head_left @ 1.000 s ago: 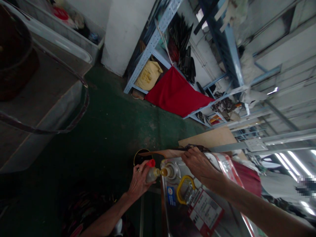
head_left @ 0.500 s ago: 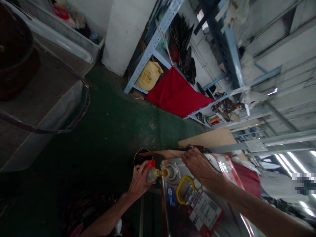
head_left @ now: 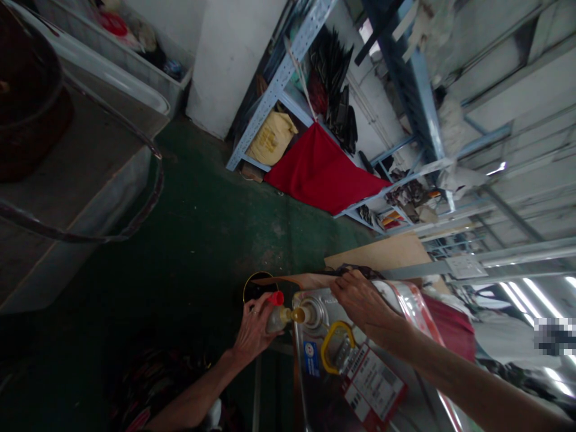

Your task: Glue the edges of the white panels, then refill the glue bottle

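My left hand (head_left: 252,327) is closed around a small translucent bottle (head_left: 273,322), with a red cap (head_left: 276,298) held at the fingers. The bottle's mouth is up against the pale spout (head_left: 310,314) of a big metal can (head_left: 330,302) tilted on its side. Between them is something amber (head_left: 297,315); whether it is liquid or a fitting I cannot tell. My right hand (head_left: 362,303) grips the can's upper edge, fingers curled over it. The can's top bears a yellow handle (head_left: 326,354) and a red and white label (head_left: 378,384).
Behind the can's spout, a dark round container with a yellow rim (head_left: 246,287) sits low down. A brown strip (head_left: 310,279) runs beside the can. Blue shelving (head_left: 270,99) with a red cloth (head_left: 321,171) stands beyond the green floor (head_left: 216,210). A concrete block (head_left: 103,180) is at left.
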`<state>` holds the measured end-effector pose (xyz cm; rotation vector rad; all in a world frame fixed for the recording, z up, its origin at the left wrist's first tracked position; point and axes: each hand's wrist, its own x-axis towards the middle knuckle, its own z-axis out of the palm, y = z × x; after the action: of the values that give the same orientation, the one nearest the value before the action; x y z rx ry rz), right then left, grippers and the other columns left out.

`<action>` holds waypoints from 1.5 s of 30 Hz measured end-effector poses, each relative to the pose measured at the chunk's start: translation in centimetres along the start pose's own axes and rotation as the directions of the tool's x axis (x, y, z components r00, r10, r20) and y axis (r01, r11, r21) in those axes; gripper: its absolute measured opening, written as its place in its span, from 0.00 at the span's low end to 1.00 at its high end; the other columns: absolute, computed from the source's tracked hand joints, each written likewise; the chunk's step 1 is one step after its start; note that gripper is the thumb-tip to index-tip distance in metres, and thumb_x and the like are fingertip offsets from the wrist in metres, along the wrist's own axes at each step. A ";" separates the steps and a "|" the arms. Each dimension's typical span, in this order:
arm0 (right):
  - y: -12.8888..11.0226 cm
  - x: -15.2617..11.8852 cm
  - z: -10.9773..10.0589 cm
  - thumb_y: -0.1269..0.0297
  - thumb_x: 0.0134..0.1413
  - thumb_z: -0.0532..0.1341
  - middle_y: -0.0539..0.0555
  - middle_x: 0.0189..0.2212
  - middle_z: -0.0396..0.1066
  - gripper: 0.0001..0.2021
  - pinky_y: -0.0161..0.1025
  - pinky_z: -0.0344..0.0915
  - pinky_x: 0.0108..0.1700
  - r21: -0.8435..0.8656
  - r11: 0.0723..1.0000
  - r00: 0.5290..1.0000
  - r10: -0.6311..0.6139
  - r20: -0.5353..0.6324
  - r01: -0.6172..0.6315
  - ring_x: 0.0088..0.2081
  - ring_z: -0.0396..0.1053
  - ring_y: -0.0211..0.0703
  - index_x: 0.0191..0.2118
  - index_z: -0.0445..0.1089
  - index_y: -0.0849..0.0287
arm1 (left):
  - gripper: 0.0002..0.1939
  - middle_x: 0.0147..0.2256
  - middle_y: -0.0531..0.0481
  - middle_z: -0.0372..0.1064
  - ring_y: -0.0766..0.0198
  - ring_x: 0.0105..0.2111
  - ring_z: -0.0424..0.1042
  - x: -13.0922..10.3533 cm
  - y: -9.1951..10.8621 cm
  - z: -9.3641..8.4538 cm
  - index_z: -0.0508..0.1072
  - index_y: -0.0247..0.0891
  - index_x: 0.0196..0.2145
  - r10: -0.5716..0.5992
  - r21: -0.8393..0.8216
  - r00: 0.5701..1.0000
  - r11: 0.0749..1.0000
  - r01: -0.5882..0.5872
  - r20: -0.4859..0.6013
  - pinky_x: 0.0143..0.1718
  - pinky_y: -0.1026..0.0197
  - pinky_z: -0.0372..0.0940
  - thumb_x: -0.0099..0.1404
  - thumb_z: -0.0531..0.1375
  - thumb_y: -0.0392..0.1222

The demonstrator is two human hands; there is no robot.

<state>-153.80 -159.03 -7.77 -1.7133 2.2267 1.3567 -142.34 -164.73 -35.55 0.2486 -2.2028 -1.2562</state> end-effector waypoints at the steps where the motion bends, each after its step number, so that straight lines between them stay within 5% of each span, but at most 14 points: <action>1: 0.0 0.0 0.0 0.77 0.54 0.57 0.56 0.30 0.73 0.06 0.42 0.53 0.41 0.000 1.000 1.000 -0.003 0.000 0.003 0.35 0.68 0.47 0.34 0.70 0.63 | 0.34 0.55 0.39 0.60 0.49 0.49 0.62 0.0 -0.1 0.1 0.61 0.38 0.54 0.000 0.000 1.000 1.000 0.000 -0.002 0.49 0.49 0.58 0.52 0.68 0.46; 45: 0.2 0.0 0.4 0.78 0.54 0.56 0.56 0.29 0.72 0.07 0.43 0.53 0.41 -0.013 1.000 1.000 -0.019 -0.006 0.019 0.35 0.68 0.47 0.34 0.70 0.63 | 0.31 0.54 0.38 0.62 0.50 0.51 0.63 0.3 -0.4 -0.2 0.64 0.37 0.54 0.005 -0.022 1.000 1.000 -0.004 0.027 0.49 0.50 0.57 0.55 0.66 0.46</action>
<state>-154.13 -158.82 -7.93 -1.7406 2.2042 1.3661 -142.56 -165.24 -35.70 0.2189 -2.2102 -1.2882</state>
